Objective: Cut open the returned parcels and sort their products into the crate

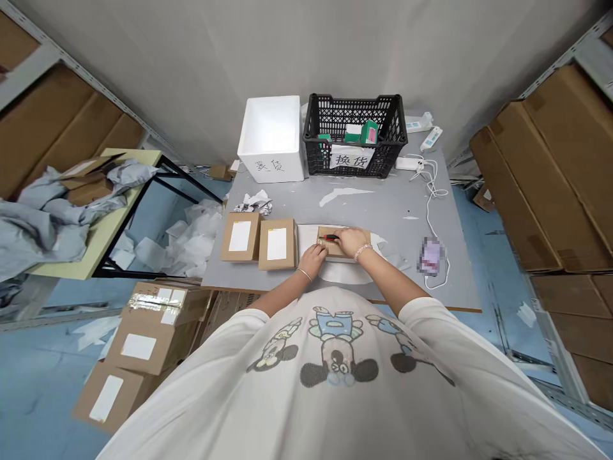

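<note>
A small brown cardboard box (338,250) lies on a white sheet (342,273) near the front edge of the grey table. My right hand (351,241) is closed around a red and black cutter (329,237), whose tip points left over the box top. At the box's left end rests my left hand (313,260), its fingers bent together against the box; whether they pinch anything is too small to tell. Two brown boxes with white labels, one (278,244) beside the other (240,237), stand to the left of my hands.
Behind are a white foam box (271,160) and a black crate (354,166) holding green and white packs. Crumpled paper (255,202) lies left. White cables (428,191) and a blurred purple item (431,256) are at right. Stacked cartons (151,326) stand on the floor.
</note>
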Tool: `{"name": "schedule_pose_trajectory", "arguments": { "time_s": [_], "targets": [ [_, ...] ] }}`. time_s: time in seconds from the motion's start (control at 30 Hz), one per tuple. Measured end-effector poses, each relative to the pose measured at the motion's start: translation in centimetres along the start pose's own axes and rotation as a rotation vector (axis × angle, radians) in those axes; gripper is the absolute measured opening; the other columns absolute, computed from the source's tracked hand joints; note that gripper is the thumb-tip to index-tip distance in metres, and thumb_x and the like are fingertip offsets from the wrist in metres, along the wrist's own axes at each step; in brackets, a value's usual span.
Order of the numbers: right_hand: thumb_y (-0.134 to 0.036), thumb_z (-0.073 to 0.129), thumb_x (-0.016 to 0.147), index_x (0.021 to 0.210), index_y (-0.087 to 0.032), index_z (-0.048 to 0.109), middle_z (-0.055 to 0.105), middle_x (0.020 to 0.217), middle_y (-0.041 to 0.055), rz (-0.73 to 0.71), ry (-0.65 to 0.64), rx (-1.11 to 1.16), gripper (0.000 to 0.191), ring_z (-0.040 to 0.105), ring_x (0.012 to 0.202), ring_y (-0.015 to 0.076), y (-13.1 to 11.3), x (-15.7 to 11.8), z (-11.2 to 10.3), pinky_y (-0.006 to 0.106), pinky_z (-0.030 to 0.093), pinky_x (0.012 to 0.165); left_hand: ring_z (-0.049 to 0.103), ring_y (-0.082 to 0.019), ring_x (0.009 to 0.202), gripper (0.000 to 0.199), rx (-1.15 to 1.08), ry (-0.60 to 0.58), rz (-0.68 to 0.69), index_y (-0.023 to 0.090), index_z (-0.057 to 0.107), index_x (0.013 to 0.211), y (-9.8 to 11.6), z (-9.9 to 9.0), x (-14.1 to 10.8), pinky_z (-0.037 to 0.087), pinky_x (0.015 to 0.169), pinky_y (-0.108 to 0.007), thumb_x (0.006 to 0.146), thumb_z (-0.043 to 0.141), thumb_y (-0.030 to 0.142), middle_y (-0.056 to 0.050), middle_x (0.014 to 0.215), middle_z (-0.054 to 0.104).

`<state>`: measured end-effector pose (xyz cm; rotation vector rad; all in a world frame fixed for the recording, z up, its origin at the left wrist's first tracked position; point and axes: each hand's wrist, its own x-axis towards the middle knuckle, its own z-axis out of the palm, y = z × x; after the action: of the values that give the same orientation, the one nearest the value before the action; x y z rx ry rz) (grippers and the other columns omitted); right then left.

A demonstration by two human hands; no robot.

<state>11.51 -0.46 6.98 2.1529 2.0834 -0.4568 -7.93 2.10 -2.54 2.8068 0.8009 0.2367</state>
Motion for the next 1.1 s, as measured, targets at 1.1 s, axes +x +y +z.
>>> {"name": "schedule_pose_trajectory", "arguments": {
  "time_s": [1.1],
  "targets": [
    [-0.028,0.045,0.096,0.111,-0.023,0.068,0.072,0.106,0.0121,-0.045,-0.041,-0.088,0.028,0.065,0.096,0.0251,-1.0,0.6,-0.3,0.034,0.038,0.082,0.050,-0.023,0.108,0.037,0.023,-0.100,-0.039,0.017,0.055,0.118,1.2,-1.4,0.5,0.041,0.100,-0.038,0.087,0.042,0.003,-0.012,0.118,0.056]
  ]
}}
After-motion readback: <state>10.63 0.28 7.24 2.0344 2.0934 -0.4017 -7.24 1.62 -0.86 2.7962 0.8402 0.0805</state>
